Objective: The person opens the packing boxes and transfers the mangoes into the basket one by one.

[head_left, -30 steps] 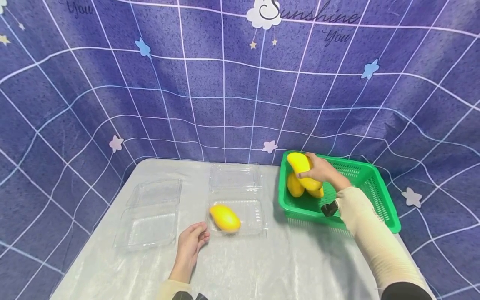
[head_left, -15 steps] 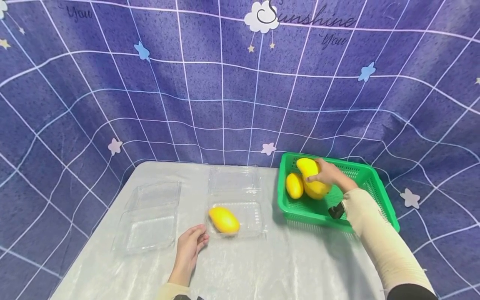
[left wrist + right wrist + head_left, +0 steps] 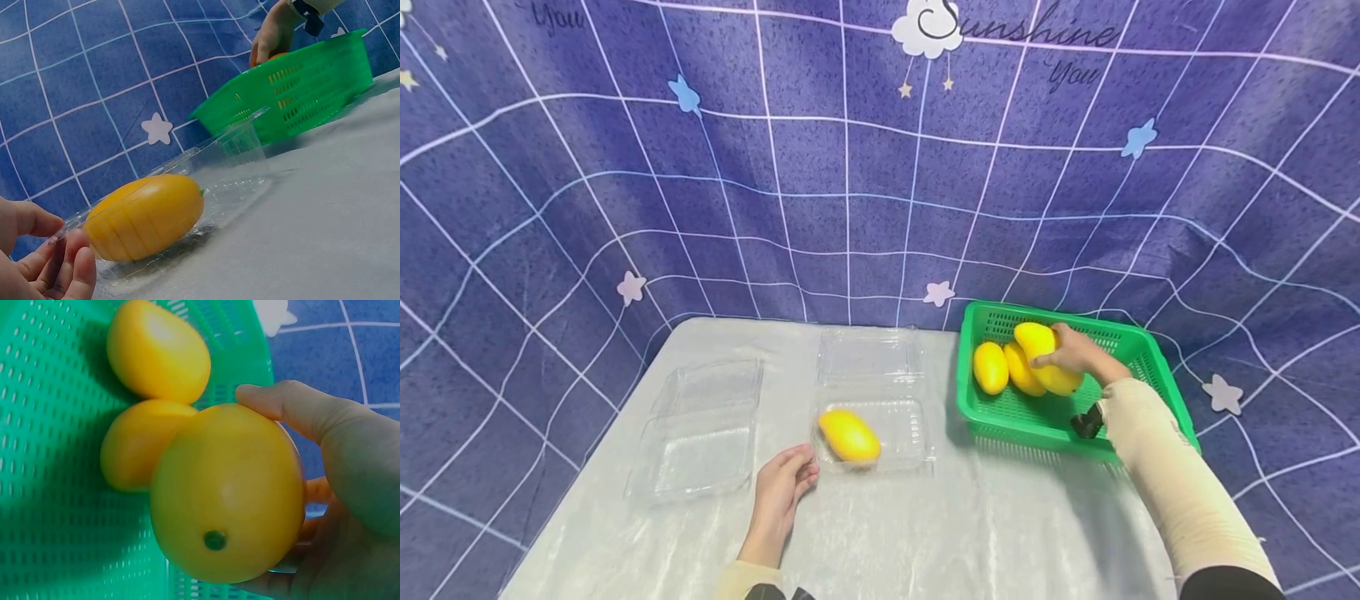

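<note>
My right hand grips a yellow mango inside the green basket, thumb on one side and fingers round the other. Two more mangoes lie in the basket, one mango by its left wall and another mango partly behind the held one. With thumb and fingertips, my left hand pinches the near left corner rim of a clear plastic clamshell box. A single mango lies in the left half of that box's tray, and its lid is folded back.
Left of the pinched box stands a second clear clamshell box, its lid raised behind it. Both boxes and the basket rest on a table with a pale cover. A blue curtain with a grid and stars hangs behind the table.
My right hand has moved the gripped mango rightward and slightly down within the basket, uncovering the mangoes behind it. My left hand stays at the box's corner.
</note>
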